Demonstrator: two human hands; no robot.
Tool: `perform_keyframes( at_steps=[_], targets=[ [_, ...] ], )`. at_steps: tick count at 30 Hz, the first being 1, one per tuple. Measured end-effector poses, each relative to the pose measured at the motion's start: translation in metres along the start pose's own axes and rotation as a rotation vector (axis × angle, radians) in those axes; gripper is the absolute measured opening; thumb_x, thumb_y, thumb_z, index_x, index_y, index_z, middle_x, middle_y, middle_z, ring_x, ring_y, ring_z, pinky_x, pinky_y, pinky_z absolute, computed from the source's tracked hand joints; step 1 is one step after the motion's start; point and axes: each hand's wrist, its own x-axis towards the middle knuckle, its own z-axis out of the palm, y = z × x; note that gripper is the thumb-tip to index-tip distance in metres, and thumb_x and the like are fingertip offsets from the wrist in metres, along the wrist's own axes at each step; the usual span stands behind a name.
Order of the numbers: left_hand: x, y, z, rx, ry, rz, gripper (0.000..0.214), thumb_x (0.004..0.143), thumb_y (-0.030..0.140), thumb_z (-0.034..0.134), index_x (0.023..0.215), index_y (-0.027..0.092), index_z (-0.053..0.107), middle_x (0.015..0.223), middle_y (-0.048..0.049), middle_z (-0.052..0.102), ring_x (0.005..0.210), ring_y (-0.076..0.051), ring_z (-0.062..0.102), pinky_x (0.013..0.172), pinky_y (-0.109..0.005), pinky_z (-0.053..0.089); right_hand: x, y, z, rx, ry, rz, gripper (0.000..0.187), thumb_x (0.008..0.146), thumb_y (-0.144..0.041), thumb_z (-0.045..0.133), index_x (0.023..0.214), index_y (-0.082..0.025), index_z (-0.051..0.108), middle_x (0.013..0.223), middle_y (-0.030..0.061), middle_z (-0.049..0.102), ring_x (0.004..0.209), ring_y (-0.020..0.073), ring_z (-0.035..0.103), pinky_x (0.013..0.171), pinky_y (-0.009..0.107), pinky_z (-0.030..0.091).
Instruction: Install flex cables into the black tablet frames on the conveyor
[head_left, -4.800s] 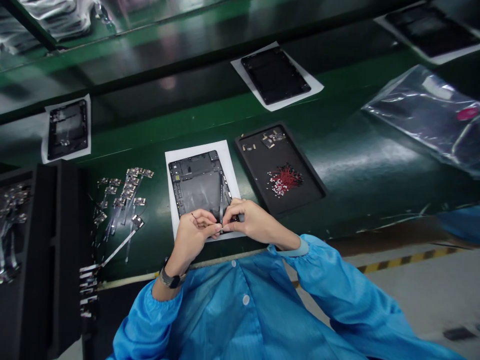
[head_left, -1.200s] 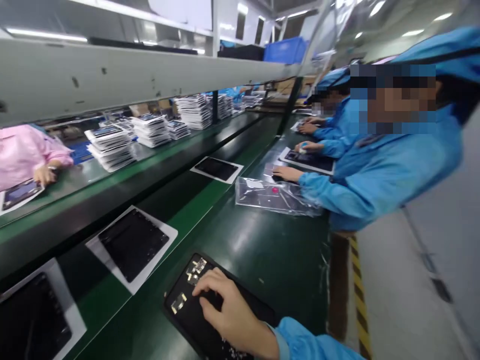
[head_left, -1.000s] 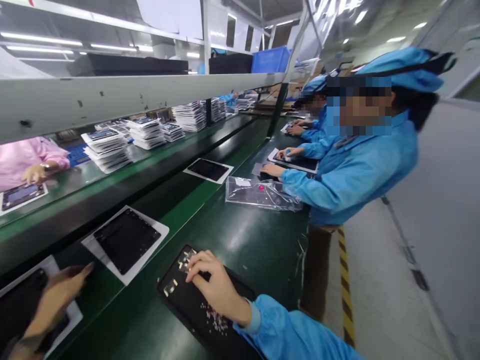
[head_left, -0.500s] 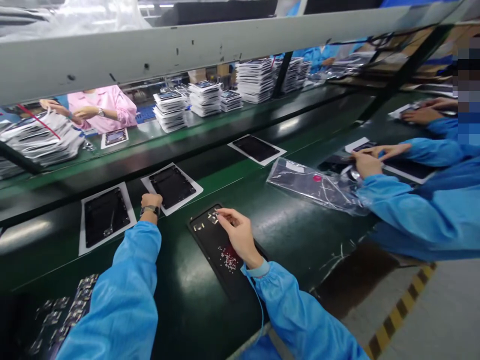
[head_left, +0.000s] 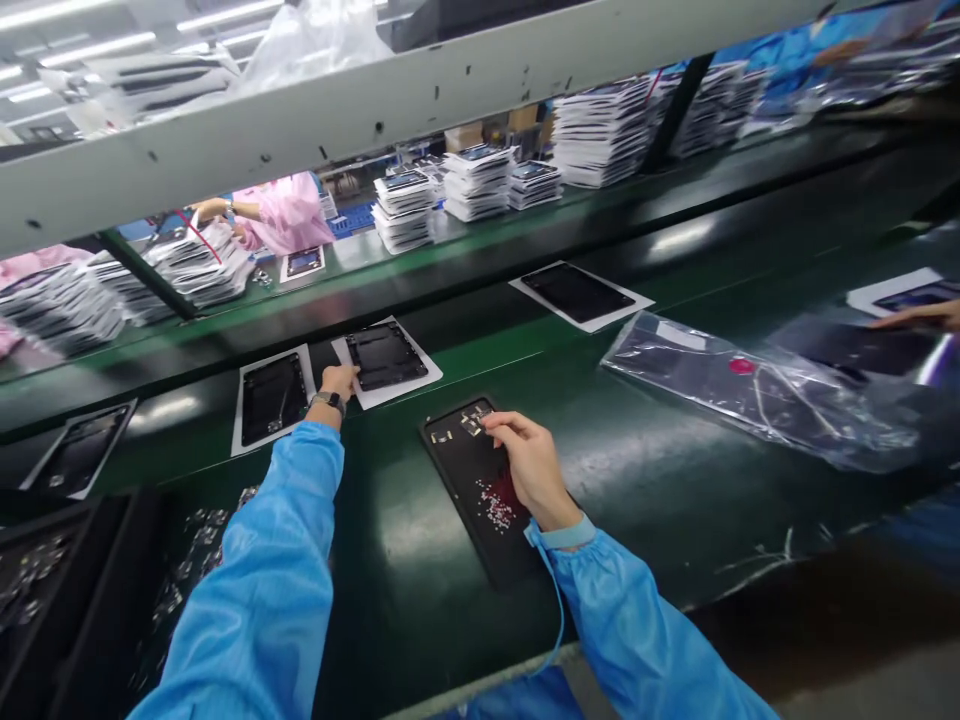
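Black panel (head_left: pixel 385 355) lies on a white sheet (head_left: pixel 397 388); left hand (head_left: pixel 339 381) is at its left edge, grip indeterminable. Right hand (head_left: pixel 529 465) meets small boards (head_left: pixel 474 418) in the black tray (head_left: pixel 459 475); hold indeterminable. Plastic bag (head_left: pixel 739 388) lies right.

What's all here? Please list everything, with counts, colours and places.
Bench: one, green, throughout
Tray: one, black, centre
Small boards: several, dark, tray
Wires: pile, red and white, tray
Shells: four, black, mid-view, on white sheets
Plastic bag: one, clear, right
Panel: one, dark, right edge
Bin: one, black, lower left
Loose parts: many, silvery, beside bin
Stacks: several, white, far side
Beam: one, pale grey, above
Co-workers: several, pink or blue clothing, far side, right edge
Watch: one, dark, left wrist
Sleeves: two, blue, lower view
Left hand: one, bare, at a sheet's edge
Right hand: one, bare, at small boards
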Motion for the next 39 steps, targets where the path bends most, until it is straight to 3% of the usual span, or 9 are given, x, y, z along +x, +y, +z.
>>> perform_keyframes(
  at_steps=[5, 9, 11, 16, 21, 27, 33, 36, 39],
  targets=[
    [-0.025, -0.003, -0.022, -0.061, 0.005, -0.048, 0.029, 0.093, 0.030, 0.060, 0.116, 0.012, 0.061, 0.110, -0.0096, 0.065, 0.093, -0.019, 0.065, 0.079, -0.038, 0.057, 0.000, 0.001, 0.000, -0.034, -0.067, 0.012, 0.012, 0.065, -0.028, 0.064, 0.068, -0.021, 0.072, 0.077, 0.0046, 0.071, 0.068, 0.0172, 0.055, 0.062, 0.031, 0.041],
    [-0.063, -0.015, -0.055, -0.109, -0.016, -0.036, 0.004, 0.081, 0.008, 0.063, 0.084, 0.007, 0.064, 0.071, -0.0074, 0.065, 0.069, -0.018, 0.065, 0.065, -0.030, 0.055, 0.001, 0.002, -0.002, -0.019, -0.099, 0.030, 0.012, 0.065, -0.029, 0.063, 0.067, -0.020, 0.071, 0.078, 0.0065, 0.070, 0.071, 0.0183, 0.057, 0.060, 0.031, 0.041],
    [-0.092, -0.026, -0.077, -0.120, -0.037, -0.027, 0.006, 0.074, 0.006, 0.065, 0.072, 0.010, 0.062, 0.062, -0.0046, 0.062, 0.062, -0.016, 0.062, 0.061, -0.027, 0.053, 0.001, 0.003, -0.003, -0.008, -0.106, 0.043, 0.011, 0.063, -0.028, 0.063, 0.066, -0.020, 0.070, 0.079, 0.0072, 0.070, 0.072, 0.0185, 0.057, 0.060, 0.030, 0.041],
    [-0.183, -0.073, -0.125, -0.097, -0.142, -0.042, 0.019, 0.062, 0.024, 0.076, 0.064, 0.015, 0.058, 0.058, 0.0017, 0.057, 0.050, -0.009, 0.050, 0.048, -0.021, 0.042, 0.005, 0.004, -0.007, 0.005, -0.107, 0.056, 0.010, 0.061, -0.025, 0.063, 0.067, -0.020, 0.069, 0.082, 0.0077, 0.071, 0.072, 0.0182, 0.058, 0.059, 0.030, 0.042],
    [-0.246, -0.129, -0.138, 0.046, -0.165, -0.055, 0.039, 0.059, 0.052, 0.075, 0.073, 0.018, 0.060, 0.065, -0.0008, 0.062, 0.058, -0.014, 0.057, 0.055, -0.024, 0.046, 0.009, 0.007, -0.013, 0.000, -0.111, 0.053, 0.007, 0.062, -0.027, 0.062, 0.066, -0.022, 0.064, 0.083, 0.0073, 0.072, 0.070, 0.0184, 0.060, 0.058, 0.031, 0.043],
    [-0.258, -0.165, -0.141, 0.070, -0.121, 0.033, 0.035, 0.066, 0.053, 0.068, 0.074, 0.020, 0.060, 0.073, -0.0050, 0.070, 0.073, -0.021, 0.067, 0.072, -0.031, 0.053, 0.013, 0.010, -0.017, -0.034, -0.107, 0.054, 0.008, 0.062, -0.029, 0.063, 0.067, -0.022, 0.062, 0.081, 0.0063, 0.072, 0.068, 0.0183, 0.062, 0.058, 0.031, 0.043],
    [-0.254, -0.174, -0.148, 0.572, 0.094, 0.230, 0.028, 0.079, 0.045, 0.054, 0.082, 0.019, 0.064, 0.072, -0.0062, 0.068, 0.069, -0.023, 0.064, 0.070, -0.034, 0.049, 0.008, -0.002, -0.017, -0.146, -0.082, -0.018, 0.015, 0.065, -0.031, 0.064, 0.074, -0.021, 0.071, 0.083, 0.0057, 0.073, 0.072, 0.0181, 0.060, 0.059, 0.029, 0.041],
    [-0.258, -0.175, -0.159, 0.692, 0.196, 0.296, 0.030, 0.080, 0.043, 0.054, 0.093, 0.018, 0.066, 0.080, -0.0076, 0.068, 0.068, -0.022, 0.061, 0.072, -0.036, 0.049, 0.000, -0.010, -0.020, -0.480, -0.251, -0.133, 0.019, 0.070, -0.036, 0.068, 0.079, -0.021, 0.075, 0.079, 0.0045, 0.072, 0.071, 0.0194, 0.059, 0.064, 0.032, 0.041],
    [-0.268, -0.176, -0.181, 0.643, 0.246, 0.262, 0.035, 0.078, 0.048, 0.056, 0.094, 0.018, 0.066, 0.081, -0.0074, 0.068, 0.067, -0.022, 0.061, 0.069, -0.035, 0.049, -0.006, -0.011, -0.025, -0.825, -0.494, -0.227, 0.011, 0.069, -0.033, 0.072, 0.072, -0.023, 0.075, 0.070, 0.0031, 0.070, 0.069, 0.0204, 0.056, 0.067, 0.034, 0.041]
  ],
)
